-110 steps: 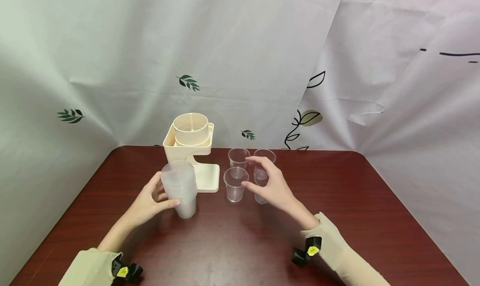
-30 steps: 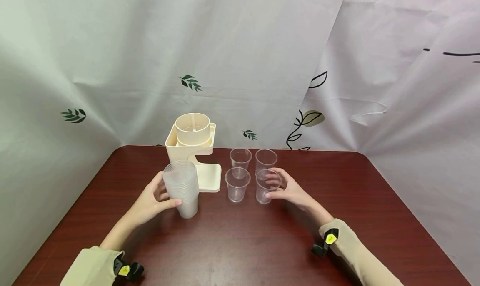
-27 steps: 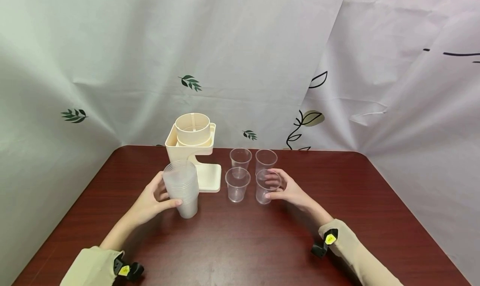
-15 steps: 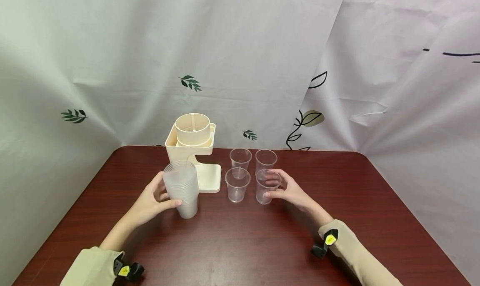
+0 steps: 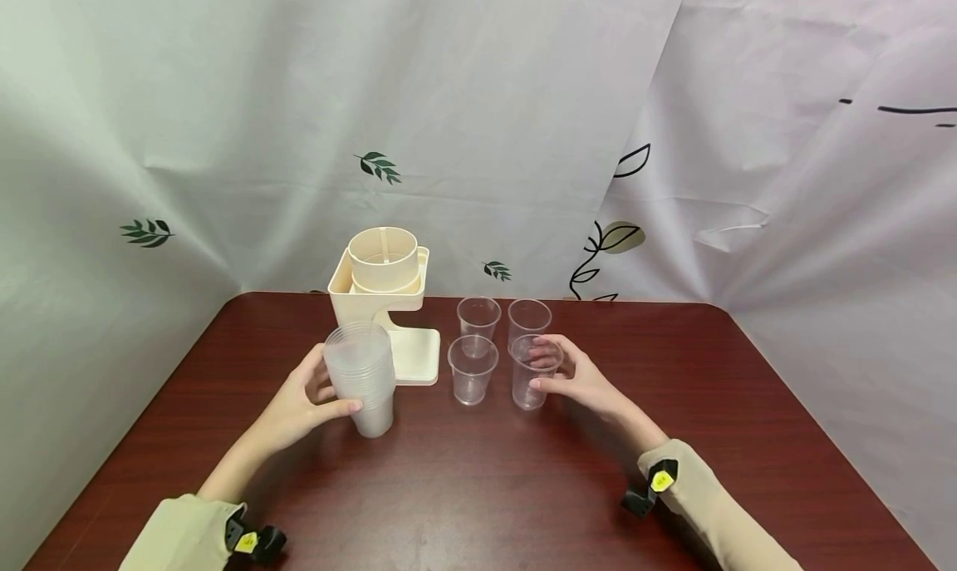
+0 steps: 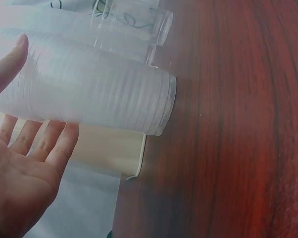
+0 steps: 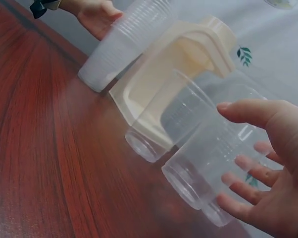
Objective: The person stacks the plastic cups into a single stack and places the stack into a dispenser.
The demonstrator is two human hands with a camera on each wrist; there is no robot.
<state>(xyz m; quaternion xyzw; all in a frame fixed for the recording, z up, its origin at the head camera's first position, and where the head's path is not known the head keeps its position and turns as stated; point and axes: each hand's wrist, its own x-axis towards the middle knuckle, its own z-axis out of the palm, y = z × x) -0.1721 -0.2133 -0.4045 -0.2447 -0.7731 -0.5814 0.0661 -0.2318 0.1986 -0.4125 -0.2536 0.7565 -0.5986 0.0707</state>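
My left hand (image 5: 306, 401) curls round a tall stack of nested clear plastic cups (image 5: 362, 376) standing upright on the table, thumb in front and fingers behind. In the left wrist view, the stack (image 6: 99, 84) lies between the thumb and the fingers (image 6: 60, 144). At the right, my right hand (image 5: 579, 380) holds a single clear plastic cup (image 5: 527, 388), the front right one of a square group. The right wrist view has the thumb (image 7: 248, 111) at one side of that cup (image 7: 203, 158) and the fingers at the other.
Beside the held cup stand a front left cup (image 5: 470, 380), a back left cup (image 5: 478, 317) and a back right cup (image 5: 529, 317). A cream cup dispenser stand (image 5: 359, 305) with a round holder is behind the stack. The dark red table (image 5: 449, 496) meets a white curtain (image 5: 478, 97).
My right hand has come from above the left cups to the front right cup, which has shifted very slightly within the last half second. My left hand and the stack stay in place.
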